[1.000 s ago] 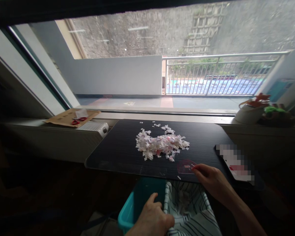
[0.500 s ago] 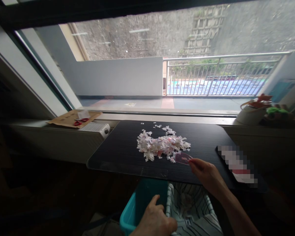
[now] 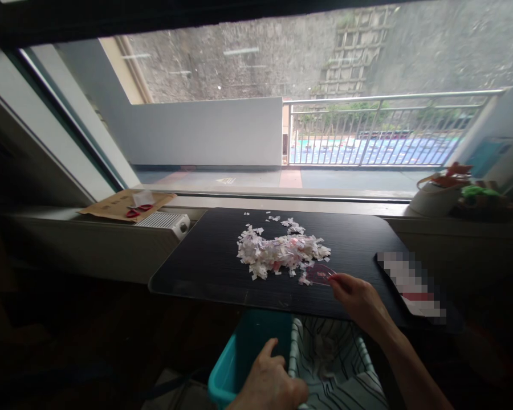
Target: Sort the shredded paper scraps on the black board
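My right hand (image 3: pixel 353 291) is closed, pinching the handle end of a flat, see-through pinkish plastic scraper (image 3: pixel 320 274). The scraper lies low over the black tabletop (image 3: pixel 196 273), its far edge against the lower right of a pile of small white and pink paper scraps (image 3: pixel 277 250). Lower down, my left hand (image 3: pixel 273 378) straddles the adjoining rims of a teal bin (image 3: pixel 226 364) and a basket with a striped liner (image 3: pixel 346 370). Its index finger points out over the teal bin and its thumb sits on the basket side; its palm is hidden. Some pale scraps show inside the lined basket.
On the left sill lie a brown paper envelope (image 3: pixel 106 206) and red-handled scissors (image 3: pixel 139 210), beside a white radiator (image 3: pixel 165 223). A blurred-out flat item (image 3: pixel 410 287) rests at the table's right. A white pot (image 3: pixel 436 196) stands on the right sill, before the window.
The scraper and right hand have shifted only slightly, and a few scraps by the scraper's edge have come a little nearer. My left hand stays in place.
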`<state>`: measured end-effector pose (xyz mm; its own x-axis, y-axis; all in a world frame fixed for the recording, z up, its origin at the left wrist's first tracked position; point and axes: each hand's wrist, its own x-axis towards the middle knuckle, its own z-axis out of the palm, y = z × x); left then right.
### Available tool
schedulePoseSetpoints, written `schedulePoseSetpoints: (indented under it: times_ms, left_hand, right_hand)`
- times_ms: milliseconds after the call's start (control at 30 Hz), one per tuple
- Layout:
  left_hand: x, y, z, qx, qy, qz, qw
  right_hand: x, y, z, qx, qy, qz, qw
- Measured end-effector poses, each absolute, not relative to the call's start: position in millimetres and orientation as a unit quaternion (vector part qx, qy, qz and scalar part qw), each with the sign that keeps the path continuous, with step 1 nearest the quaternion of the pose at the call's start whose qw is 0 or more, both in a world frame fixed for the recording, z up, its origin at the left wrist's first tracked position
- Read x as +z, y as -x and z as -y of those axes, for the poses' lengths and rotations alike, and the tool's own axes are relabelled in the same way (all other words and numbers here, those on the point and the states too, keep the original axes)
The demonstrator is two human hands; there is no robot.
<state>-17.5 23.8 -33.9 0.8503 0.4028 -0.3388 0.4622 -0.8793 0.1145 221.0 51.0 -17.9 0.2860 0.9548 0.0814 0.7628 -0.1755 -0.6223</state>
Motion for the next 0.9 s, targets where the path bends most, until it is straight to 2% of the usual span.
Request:
schedulePoseSetpoints:
  times_ms: [300,500,667,900]
  left_hand:
    - [-43,24,-23,-0.089,-0.959,-0.243,0.115]
    - [-48,23,-22,-0.074,-0.960,-0.240,0.121]
    - [-40,21,-21,-0.083,-0.962,-0.234,0.115]
    - [-30,21,-21,-0.087,-0.963,-0.234,0.107]
  right_hand:
    - [-18,-212,-56,0.213,0.722,0.587,0.298]
    - [-12,-217,-45,0.167,0.743,0.577,0.294]
    - [-9,-209,-45,0.181,0.723,0.594,0.302]
    - [-15,-211,-42,0.104,0.760,0.590,0.254]
